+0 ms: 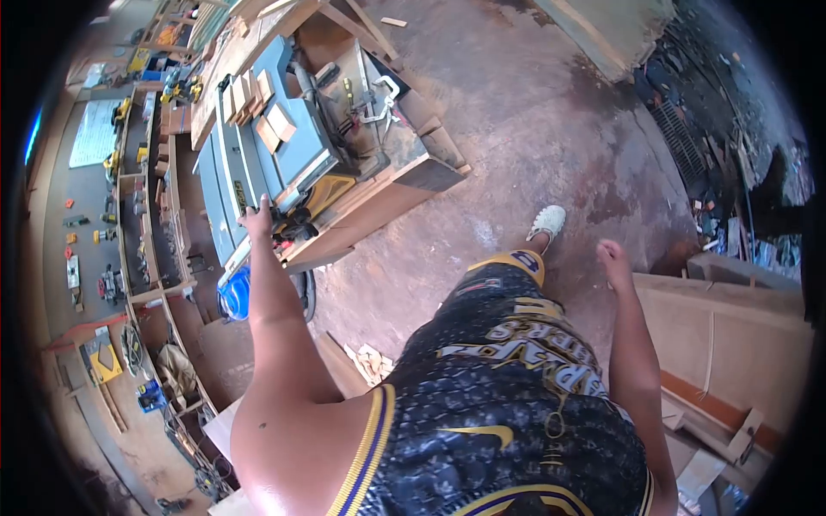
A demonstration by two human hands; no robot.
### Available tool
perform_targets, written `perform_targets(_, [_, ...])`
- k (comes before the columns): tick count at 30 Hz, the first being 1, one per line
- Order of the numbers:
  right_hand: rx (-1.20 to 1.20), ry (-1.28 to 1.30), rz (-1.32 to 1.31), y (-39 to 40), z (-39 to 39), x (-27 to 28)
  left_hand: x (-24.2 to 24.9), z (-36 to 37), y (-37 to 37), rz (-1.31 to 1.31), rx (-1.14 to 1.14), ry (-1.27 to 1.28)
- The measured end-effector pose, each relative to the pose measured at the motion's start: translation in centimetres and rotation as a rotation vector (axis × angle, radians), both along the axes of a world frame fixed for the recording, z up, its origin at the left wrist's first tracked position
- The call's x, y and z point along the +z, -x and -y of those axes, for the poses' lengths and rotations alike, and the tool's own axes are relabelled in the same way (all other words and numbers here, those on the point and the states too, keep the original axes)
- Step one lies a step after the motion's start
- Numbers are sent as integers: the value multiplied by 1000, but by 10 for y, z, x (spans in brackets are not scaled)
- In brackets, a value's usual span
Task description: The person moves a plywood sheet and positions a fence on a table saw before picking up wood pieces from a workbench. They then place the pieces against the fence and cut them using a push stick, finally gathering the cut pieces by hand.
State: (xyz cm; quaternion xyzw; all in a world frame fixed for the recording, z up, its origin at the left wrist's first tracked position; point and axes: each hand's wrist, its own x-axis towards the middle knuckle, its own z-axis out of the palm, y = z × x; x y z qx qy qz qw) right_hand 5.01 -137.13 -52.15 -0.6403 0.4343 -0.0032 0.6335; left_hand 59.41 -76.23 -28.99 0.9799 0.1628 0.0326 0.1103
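My left hand (256, 220) reaches to the front edge of a blue-grey table saw (297, 142), touching the near end of its long rail (231, 163) with the fingers apart. Several short wood pieces (277, 126) lie on the saw's top. My right hand (613, 263) hangs over the floor at my right side, its fingers curled in and nothing visible in them. A white clamp (385, 99) and a screwdriver (348, 90) lie on the wooden bench beside the saw.
Shelves with tools (142, 206) run along the left. A blue object (234, 294) is below the saw. Wooden panels (731, 327) stand at the right, near a floor grate (677, 138). My shoe (547, 224) is on the stained floor (508, 112).
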Motion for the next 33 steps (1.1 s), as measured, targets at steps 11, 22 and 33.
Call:
perform_targets(11, [63,-2,-287,140,161,-43,-87,176,277,-519,-404,193])
perform_targets(22, [898,217,-289,-113,100,-11,-162,-12,695,-462,521,674])
perform_targets(33, [2003,882,-146,-249,-395,18,-262,-180,854,-213,892,1076])
